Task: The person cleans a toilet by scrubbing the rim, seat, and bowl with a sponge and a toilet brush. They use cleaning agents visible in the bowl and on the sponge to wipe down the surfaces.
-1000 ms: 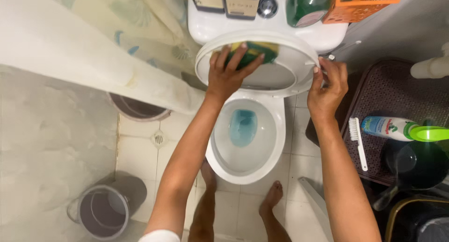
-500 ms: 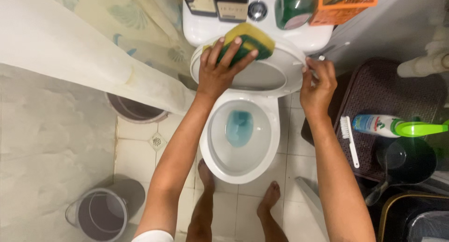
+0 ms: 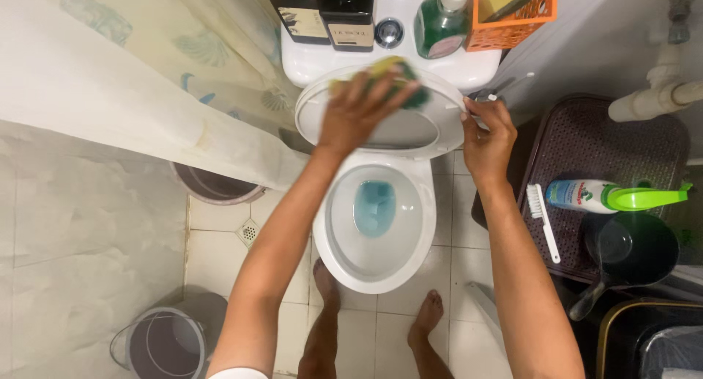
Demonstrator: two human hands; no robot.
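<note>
Where the floor tiles begin, a grey bucket (image 3: 165,344), inside not clear. Farther up, toilet bowl (image 3: 377,225) holding blue water. On the mat at right, a white spray bottle (image 3: 597,196) with green trigger, lying flat. Raised lid (image 3: 381,119): left hand (image 3: 359,112) pressed on a green-yellow sponge (image 3: 399,79), fingers spread over it; right hand (image 3: 487,137) pinching the lid's edge. On the tank, two dark boxes (image 3: 322,13), green bottle (image 3: 438,27), orange basket (image 3: 512,16) with a yellow sponge inside.

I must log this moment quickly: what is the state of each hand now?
Left hand: closed on the yellow-green sponge, pressing it on the raised toilet lid.
Right hand: closed, gripping the lid's right edge.
</note>
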